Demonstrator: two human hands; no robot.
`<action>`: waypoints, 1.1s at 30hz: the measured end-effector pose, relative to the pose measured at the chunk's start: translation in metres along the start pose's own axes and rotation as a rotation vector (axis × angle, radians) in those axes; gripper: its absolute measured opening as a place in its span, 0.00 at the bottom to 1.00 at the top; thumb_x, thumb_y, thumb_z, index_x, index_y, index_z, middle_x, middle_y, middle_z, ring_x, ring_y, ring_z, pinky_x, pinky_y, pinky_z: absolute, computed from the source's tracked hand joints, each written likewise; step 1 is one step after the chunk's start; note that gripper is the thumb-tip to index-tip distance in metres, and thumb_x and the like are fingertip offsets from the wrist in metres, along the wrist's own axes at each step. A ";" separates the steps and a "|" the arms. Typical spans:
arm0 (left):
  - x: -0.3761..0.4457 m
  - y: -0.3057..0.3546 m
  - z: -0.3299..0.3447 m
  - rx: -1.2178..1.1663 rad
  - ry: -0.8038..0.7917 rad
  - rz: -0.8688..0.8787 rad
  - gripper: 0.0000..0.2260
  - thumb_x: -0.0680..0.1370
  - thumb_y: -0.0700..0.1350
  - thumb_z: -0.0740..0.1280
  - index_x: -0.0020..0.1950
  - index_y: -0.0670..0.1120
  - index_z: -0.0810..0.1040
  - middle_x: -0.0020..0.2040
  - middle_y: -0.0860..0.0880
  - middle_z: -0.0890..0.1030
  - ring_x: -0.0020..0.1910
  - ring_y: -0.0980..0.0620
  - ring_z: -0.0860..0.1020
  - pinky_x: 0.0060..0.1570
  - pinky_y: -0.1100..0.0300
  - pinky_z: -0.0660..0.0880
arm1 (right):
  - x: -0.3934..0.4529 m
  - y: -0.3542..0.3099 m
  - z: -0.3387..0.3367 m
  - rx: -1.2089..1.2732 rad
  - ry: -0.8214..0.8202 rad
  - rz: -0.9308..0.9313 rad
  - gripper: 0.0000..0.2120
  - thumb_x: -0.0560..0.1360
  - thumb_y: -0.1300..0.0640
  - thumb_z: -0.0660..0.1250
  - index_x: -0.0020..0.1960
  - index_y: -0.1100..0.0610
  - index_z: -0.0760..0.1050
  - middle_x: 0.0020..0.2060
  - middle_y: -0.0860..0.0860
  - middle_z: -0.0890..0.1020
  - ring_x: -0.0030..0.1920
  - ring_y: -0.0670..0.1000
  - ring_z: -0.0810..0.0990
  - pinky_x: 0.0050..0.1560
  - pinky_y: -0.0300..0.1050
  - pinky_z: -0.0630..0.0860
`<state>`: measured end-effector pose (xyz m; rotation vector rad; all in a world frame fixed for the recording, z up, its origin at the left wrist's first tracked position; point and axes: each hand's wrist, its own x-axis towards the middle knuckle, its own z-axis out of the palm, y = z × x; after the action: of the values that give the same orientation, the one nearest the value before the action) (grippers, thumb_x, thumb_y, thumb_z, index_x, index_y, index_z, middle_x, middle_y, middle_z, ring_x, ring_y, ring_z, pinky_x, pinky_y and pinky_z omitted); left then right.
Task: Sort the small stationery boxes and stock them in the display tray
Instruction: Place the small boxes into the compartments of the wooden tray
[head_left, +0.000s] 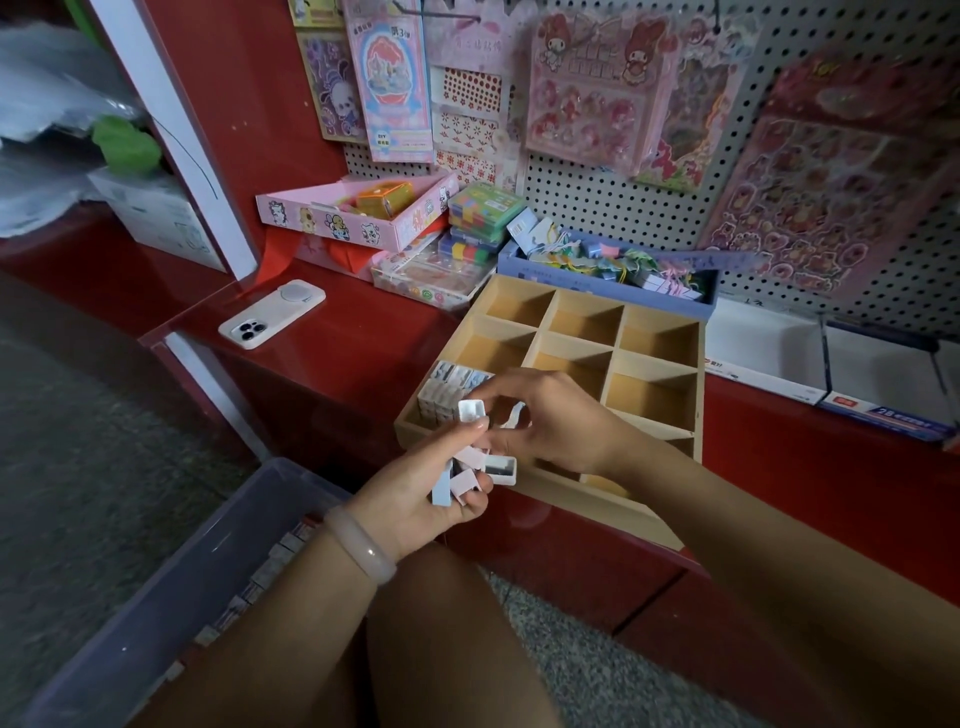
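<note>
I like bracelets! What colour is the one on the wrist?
Pale milky pink; the bracelet shows clearly in the head view.

Near the top of the frame, a pink hanging sticker pack (388, 78) shows "第3" at its upper right corner and "DIY" on a small label at its lower edge. At the far right, a blue-and-white box (883, 415) shows "2B" on its front. Other print is too blurred to read.

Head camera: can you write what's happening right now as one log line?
left hand: holds small boxes | right hand: pinches one box | wooden tray: one compartment stocked, rest bare
</note>
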<state>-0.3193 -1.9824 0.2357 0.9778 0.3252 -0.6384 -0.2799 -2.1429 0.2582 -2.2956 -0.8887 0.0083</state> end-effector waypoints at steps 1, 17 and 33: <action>0.000 0.000 0.001 -0.022 0.004 -0.007 0.09 0.67 0.47 0.71 0.42 0.44 0.78 0.34 0.49 0.76 0.29 0.55 0.72 0.24 0.66 0.67 | -0.001 0.001 -0.002 -0.034 0.024 -0.003 0.16 0.69 0.55 0.74 0.55 0.59 0.79 0.46 0.54 0.82 0.44 0.48 0.79 0.42 0.30 0.70; 0.003 0.004 -0.005 -0.169 0.040 0.012 0.07 0.69 0.47 0.68 0.40 0.44 0.75 0.42 0.44 0.79 0.29 0.54 0.72 0.24 0.66 0.68 | -0.042 0.041 0.018 -0.506 -0.013 0.522 0.21 0.76 0.45 0.63 0.68 0.46 0.70 0.74 0.51 0.58 0.73 0.54 0.55 0.70 0.54 0.60; 0.000 0.004 -0.007 -0.219 0.027 0.024 0.09 0.69 0.47 0.68 0.42 0.43 0.76 0.42 0.44 0.79 0.29 0.55 0.72 0.23 0.66 0.69 | -0.037 0.044 0.018 -0.499 -0.080 0.584 0.32 0.75 0.42 0.64 0.74 0.47 0.58 0.74 0.53 0.57 0.74 0.56 0.51 0.72 0.55 0.54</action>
<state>-0.3168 -1.9749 0.2344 0.7796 0.3978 -0.5554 -0.2858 -2.1786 0.2100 -2.9670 -0.2353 0.1477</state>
